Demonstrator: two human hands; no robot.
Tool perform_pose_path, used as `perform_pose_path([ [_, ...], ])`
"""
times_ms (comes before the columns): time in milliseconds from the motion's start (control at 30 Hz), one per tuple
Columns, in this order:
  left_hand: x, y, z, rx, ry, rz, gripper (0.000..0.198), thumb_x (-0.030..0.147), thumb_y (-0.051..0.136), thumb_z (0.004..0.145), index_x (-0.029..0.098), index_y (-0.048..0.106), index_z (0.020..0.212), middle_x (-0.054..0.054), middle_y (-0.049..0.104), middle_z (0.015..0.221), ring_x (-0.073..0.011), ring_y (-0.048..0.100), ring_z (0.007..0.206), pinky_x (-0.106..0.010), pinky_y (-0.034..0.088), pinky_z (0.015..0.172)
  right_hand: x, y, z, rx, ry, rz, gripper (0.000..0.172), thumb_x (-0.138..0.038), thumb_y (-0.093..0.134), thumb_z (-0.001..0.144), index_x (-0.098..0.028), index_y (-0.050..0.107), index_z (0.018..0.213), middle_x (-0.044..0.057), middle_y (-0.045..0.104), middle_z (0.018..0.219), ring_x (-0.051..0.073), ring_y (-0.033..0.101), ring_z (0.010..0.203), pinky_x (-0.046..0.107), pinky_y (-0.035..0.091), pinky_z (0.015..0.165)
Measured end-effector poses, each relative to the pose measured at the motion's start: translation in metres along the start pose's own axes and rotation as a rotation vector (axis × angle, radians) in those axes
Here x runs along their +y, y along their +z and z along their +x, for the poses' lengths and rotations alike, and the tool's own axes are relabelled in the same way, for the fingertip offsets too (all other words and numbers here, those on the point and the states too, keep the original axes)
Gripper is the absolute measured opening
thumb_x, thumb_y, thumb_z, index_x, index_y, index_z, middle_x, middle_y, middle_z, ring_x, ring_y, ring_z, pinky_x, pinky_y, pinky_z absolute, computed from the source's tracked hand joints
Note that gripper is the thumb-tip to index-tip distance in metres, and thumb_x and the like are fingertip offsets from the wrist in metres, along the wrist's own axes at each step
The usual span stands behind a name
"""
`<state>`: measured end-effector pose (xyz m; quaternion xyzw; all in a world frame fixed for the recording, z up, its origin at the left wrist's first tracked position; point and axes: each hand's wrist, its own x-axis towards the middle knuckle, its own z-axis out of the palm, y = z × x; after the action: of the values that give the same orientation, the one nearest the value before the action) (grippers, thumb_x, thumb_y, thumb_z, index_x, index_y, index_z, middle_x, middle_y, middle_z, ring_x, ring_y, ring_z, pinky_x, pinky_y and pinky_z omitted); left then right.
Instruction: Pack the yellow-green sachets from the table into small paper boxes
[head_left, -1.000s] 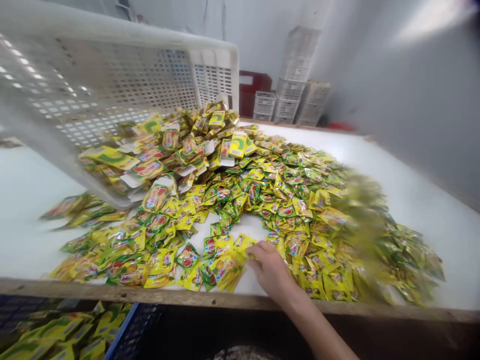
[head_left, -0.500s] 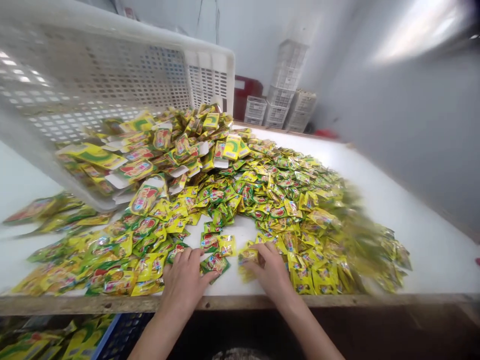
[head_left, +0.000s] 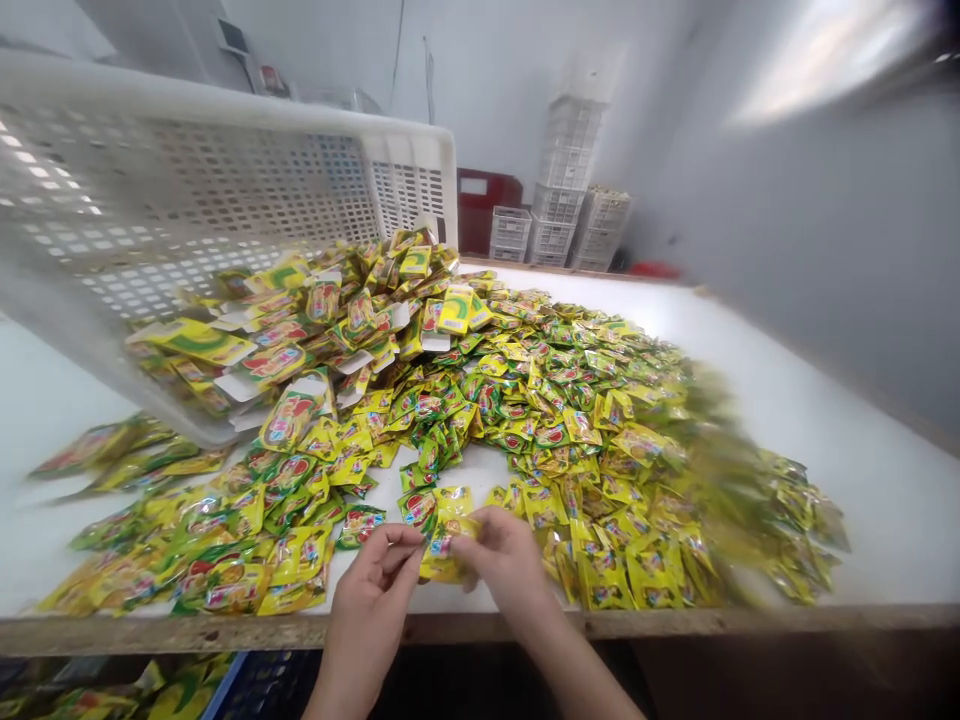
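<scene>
Above the table's front edge, my right hand (head_left: pixel 506 565) is closed on a small yellow printed packet (head_left: pixel 444 548), with the thumb across its face. My left hand (head_left: pixel 375 590) has its thumb and fingers pinched together at the packet's left edge. Whether another packet lies behind the yellow one is hidden. Just beyond the fingers, a green packet (head_left: pixel 417 508) lies on the white table (head_left: pixel 484 468). Another green packet (head_left: pixel 361 524) is beside my left hand. Loose yellow and green packets (head_left: pixel 570 425) spread around both hands in a thick heap.
A white perforated crate (head_left: pixel 409 150) lies tipped at the left, spilling small yellow cartons (head_left: pixel 277 345) toward the packets. Under the wooden table edge (head_left: pixel 187 632) is a blue crate (head_left: pixel 259 685). Stacked white crates (head_left: pixel 559 215) and a red object (head_left: pixel 484 205) stand at the back.
My right hand has lifted a yellow packet and moved left. My left hand has closed and come in beside it. The green packet by my left thumb is no longer seen there.
</scene>
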<state>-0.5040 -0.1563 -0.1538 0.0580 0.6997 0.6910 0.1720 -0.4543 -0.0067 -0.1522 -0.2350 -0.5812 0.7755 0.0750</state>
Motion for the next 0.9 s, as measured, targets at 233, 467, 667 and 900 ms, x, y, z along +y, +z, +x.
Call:
perform_pose_path([
  [233,0.007,0.019,-0.007,0.027,0.004,-0.019,0.04,0.039,0.074,0.073,0.023,0.055,0.104,-0.002,0.073,0.082,-0.0213,0.069,0.081,-0.029,0.054,0.075,0.007,-0.009,-0.003,0.064,-0.087,-0.107,0.041,-0.044,0.08,0.066,-0.017,0.061,0.091,-0.003,0.058,0.062,0.011,0.052,0.049,0.02,0.046,0.038],
  [467,0.02,0.006,0.016,-0.106,0.127,0.267,0.024,0.038,0.066,0.079,0.021,0.063,0.096,-0.003,0.074,0.076,-0.0208,0.071,0.075,-0.03,0.056,0.073,-0.01,-0.021,-0.01,-0.117,-0.08,-0.099,0.032,-0.047,0.07,0.077,-0.018,0.059,0.072,0.0,0.056,0.062,0.015,0.054,0.055,0.025,0.046,0.046],
  [667,0.065,-0.088,0.13,0.444,0.21,0.745,0.035,0.036,0.057,0.083,0.014,0.063,0.11,-0.018,0.06,0.127,-0.0362,0.04,0.132,-0.053,0.026,0.111,0.012,-0.036,-0.014,0.017,-0.202,-0.542,0.039,-0.043,0.066,0.08,-0.022,0.042,0.059,-0.005,0.038,0.053,0.012,0.04,0.048,0.025,0.032,0.045],
  [900,0.08,-0.117,0.157,0.553,0.179,1.008,0.058,0.032,0.066,0.072,0.008,0.056,0.124,-0.027,0.051,0.128,-0.0496,0.043,0.123,-0.067,0.028,0.099,0.004,-0.035,-0.008,0.088,-0.348,-0.622,0.035,-0.036,0.065,0.082,-0.021,0.044,0.058,-0.004,0.039,0.057,0.013,0.038,0.055,0.026,0.03,0.051],
])
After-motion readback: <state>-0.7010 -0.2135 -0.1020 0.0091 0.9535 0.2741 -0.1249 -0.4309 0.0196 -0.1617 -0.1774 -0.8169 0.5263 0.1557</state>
